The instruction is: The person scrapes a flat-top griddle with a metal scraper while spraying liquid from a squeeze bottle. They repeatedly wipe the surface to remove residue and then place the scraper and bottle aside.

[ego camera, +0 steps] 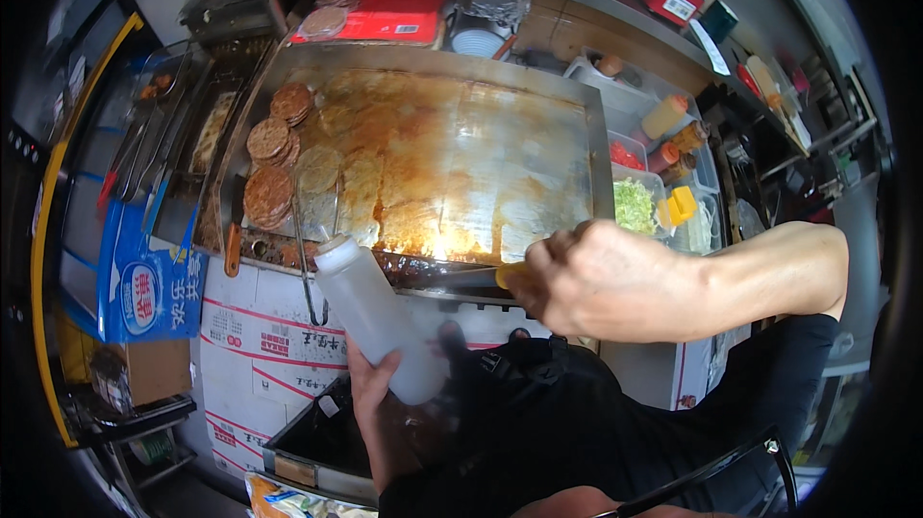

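Observation:
My left hand (369, 377) is wrapped around the lower part of a translucent plastic squeeze bottle (378, 320), tilted with its nozzle toward the griddle's front left. My right hand (588, 276) is closed on the yellow handle (510, 275) of a flat metal tool, perhaps a scraper. Its blurred blade points left along the griddle's front edge. Beyond both hands lies a flat-top griddle (461, 157), browned and greasy on its left half. Stacked cooked patties (268, 194) sit along its left side, beside pale round pieces (319, 168). Metal tongs (308, 273) hang over the front edge.
Right of the griddle stand tubs of shredded lettuce (634, 204) and red pieces (624, 155), with sauce bottles (663, 118) behind. A wooden-handled tool (232, 250) rests at the front-left corner. Left is a blue box (151, 280); more patties (323, 22) lie behind.

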`<state>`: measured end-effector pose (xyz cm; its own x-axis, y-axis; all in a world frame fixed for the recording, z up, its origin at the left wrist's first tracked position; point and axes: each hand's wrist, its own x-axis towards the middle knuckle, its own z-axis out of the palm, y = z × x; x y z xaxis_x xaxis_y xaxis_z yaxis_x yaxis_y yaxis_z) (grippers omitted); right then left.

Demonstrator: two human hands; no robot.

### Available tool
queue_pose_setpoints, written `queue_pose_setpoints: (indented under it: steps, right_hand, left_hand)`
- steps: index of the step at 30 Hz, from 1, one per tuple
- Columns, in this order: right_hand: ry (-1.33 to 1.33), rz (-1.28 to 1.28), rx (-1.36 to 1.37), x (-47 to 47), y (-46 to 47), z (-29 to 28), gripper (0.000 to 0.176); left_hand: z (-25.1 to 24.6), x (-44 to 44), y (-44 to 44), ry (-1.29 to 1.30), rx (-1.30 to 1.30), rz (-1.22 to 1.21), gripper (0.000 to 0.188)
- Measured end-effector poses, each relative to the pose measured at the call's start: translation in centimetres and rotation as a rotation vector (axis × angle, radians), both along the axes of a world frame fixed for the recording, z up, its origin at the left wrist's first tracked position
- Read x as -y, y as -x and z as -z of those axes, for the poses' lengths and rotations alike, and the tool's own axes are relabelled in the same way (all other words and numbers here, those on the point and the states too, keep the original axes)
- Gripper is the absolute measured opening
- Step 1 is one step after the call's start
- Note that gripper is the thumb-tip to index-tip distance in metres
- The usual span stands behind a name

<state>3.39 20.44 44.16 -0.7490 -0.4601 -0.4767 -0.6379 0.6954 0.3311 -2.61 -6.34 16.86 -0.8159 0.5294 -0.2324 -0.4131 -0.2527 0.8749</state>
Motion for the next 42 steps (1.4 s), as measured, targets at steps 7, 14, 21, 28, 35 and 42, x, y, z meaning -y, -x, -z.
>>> queue_pose_setpoints:
  steps: [7,14,21,28,35,42]
  right_hand:
    - [-0.083,0.422,-0.223,-7.7,-1.8,0.3,0.023]
    - [-0.313,0.546,-0.45,-15.0,-1.3,6.4,0.02]
    - [-0.498,0.478,-0.211,-19.1,3.8,11.1,0.028]
    - [-0.468,0.316,-0.018,-13.8,-1.5,7.7,0.024]
    - [-0.314,0.262,-0.012,-6.6,-9.6,2.9,0.035]
    - [-0.038,0.668,-0.172,-10.0,-11.1,2.6,0.04]
  left_hand:
    - [0.3,-2.6,0.2,-0.072,0.161,0.271,0.072]
    - [3.4,-9.6,-2.2,0.108,0.468,0.62,0.027]
    - [4.0,-15.0,-2.6,0.136,0.324,0.655,0.027]
    - [4.7,-14.7,-2.3,-0.014,0.76,0.572,0.035]
    - [2.5,-12.9,-2.2,-0.012,0.731,0.554,0.052]
    - [-0.8,-16.5,1.8,-0.195,0.578,0.661,0.061]
